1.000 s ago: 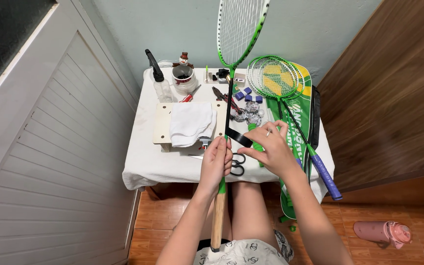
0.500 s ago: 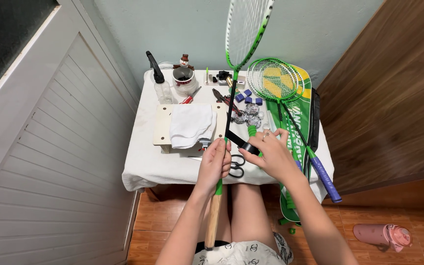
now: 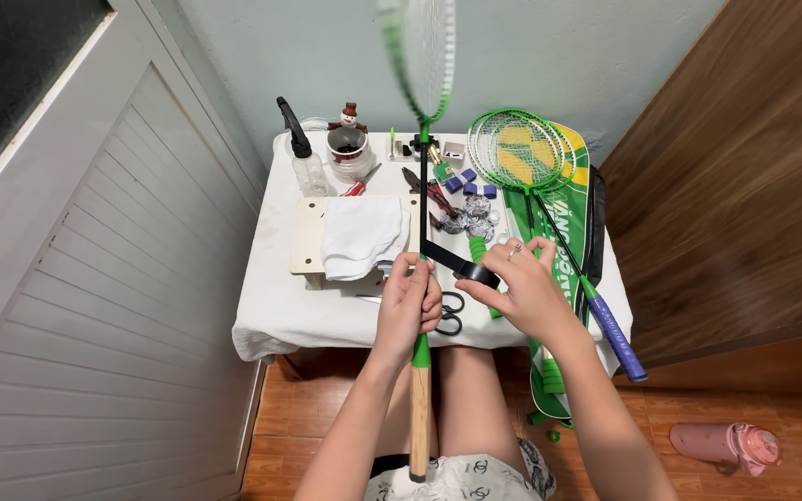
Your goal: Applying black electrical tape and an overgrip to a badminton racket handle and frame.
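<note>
Here our left hand (image 3: 407,301) grips the upright badminton racket (image 3: 420,278) over the bench (image 3: 280,311) edge; at three o'clock, our right hand (image 3: 522,288) pinches black grip tape (image 3: 464,266) stretched from its shaft.

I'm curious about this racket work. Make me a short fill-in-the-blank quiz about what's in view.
1. The left hand grips a badminton racket whose bare handle is made of ____.
2. The right hand holds a strip of grip tape coloured ____.
3. On the table, just beyond the left hand, lies a pair of ____.
4. The bottle lying on the floor is coloured ____.

Missing words: wood; black; scissors; pink
</note>
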